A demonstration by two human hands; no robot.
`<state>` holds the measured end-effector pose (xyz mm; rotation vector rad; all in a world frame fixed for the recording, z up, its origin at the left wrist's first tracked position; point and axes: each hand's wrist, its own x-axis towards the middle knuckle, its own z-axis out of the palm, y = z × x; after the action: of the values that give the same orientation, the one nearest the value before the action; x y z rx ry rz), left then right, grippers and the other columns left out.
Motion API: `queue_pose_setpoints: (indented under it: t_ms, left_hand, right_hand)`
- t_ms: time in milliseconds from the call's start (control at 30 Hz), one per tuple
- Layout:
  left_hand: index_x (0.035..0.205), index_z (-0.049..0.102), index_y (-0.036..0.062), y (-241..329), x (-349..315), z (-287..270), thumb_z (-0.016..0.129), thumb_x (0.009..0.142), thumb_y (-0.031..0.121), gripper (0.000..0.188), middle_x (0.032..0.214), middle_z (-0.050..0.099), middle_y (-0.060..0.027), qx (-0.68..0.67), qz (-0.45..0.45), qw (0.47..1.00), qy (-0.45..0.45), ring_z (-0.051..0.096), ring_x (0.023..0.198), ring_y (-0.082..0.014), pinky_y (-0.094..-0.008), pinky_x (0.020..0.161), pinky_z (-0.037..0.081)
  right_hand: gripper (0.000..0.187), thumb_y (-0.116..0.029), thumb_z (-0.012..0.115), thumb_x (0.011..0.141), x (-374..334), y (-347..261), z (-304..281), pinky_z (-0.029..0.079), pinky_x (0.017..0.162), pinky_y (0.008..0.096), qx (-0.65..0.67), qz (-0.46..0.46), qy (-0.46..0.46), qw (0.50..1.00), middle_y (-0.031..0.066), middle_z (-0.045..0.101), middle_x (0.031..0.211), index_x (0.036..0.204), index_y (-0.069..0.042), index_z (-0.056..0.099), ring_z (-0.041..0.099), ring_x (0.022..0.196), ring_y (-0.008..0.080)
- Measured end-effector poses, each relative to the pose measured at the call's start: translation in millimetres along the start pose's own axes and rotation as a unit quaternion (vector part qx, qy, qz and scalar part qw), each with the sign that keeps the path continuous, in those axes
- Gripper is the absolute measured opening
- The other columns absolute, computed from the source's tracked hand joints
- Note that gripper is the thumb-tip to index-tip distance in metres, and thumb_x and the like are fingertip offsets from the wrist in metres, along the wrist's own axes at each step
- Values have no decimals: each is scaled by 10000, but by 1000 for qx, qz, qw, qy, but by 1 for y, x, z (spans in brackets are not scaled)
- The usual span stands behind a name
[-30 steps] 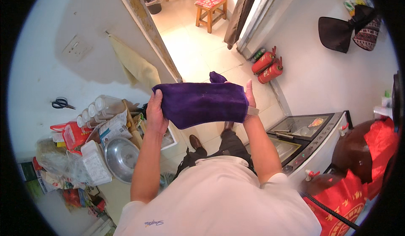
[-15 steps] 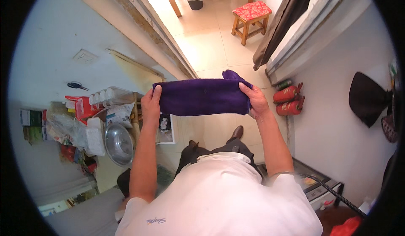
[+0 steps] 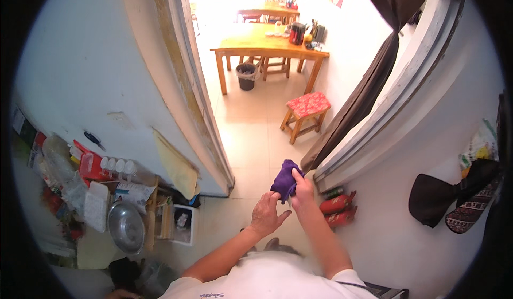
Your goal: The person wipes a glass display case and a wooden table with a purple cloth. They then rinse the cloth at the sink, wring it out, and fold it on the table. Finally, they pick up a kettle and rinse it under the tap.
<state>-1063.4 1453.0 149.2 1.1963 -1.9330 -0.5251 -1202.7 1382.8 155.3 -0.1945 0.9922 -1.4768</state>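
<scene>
A purple cloth, folded into a small bundle, is held up in front of me at the doorway. My right hand grips its right side, with the thumb along the edge. Close against the lower left of the cloth is my left hand. Its thumb stands apart from its fingers, and the fingertips reach the cloth's edge without closing round it.
A stool with a red patterned seat, a black bin and a wooden table stand beyond the doorway. Red fire extinguishers are at the right wall. At left are a metal basin and a white box.
The cloth, stretched wide between both hands before, is now a small bundle in my right hand. My left hand has come off its left end and moved right. The view has tilted up.
</scene>
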Motion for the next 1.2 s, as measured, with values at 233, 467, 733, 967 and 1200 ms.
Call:
queue_pose_setpoints:
  t_ms: [233, 467, 733, 967, 1200]
  left_hand:
    - [1039, 673, 74, -7, 34, -10, 738, 830, 109, 222, 929, 678, -96, -69, 61, 995, 24, 673, 770, -295, -401, 671, 547]
    - [1031, 699, 41, -11, 64, -54, 664, 917, 78, 125, 882, 689, -120, -96, 17, 994, -58, 686, 669, -191, -326, 598, 542]
    - [1047, 642, 25, -24, 95, -88, 559, 990, 59, 106, 830, 671, -41, -290, -245, 925, 29, 657, 635, -112, -251, 577, 544]
    - [980, 662, 33, -16, 113, -108, 600, 967, 56, 68, 752, 623, 6, -191, -202, 956, 92, 564, 604, -70, -234, 538, 471]
    - [976, 678, 22, 19, 126, -136, 660, 962, 78, 61, 733, 621, 20, -167, -215, 951, 145, 534, 572, -43, -218, 477, 395]
  right_hand:
    - [268, -167, 588, 1014, -7, -23, 1, 563, 917, 381, 3, -96, 28, 995, 99, 687, 1127, 1213, 12, 606, 689, 986, 232]
    - [282, -242, 613, 1003, 12, -24, -14, 557, 772, 305, -129, -119, -31, 984, 66, 713, 947, 1078, 19, 691, 688, 811, 170]
    - [391, -359, 779, 873, -4, -63, -8, 486, 680, 254, -383, 47, -276, 881, 18, 668, 830, 1025, -2, 725, 590, 727, 96]
    - [409, -157, 755, 691, 33, -89, -66, 535, 814, 340, -596, -162, -449, 646, 90, 684, 981, 1086, -69, 702, 640, 921, 189]
    - [252, -154, 712, 770, 43, -172, -54, 484, 634, 278, -529, 6, -396, 750, 40, 615, 794, 958, 14, 714, 602, 730, 117]
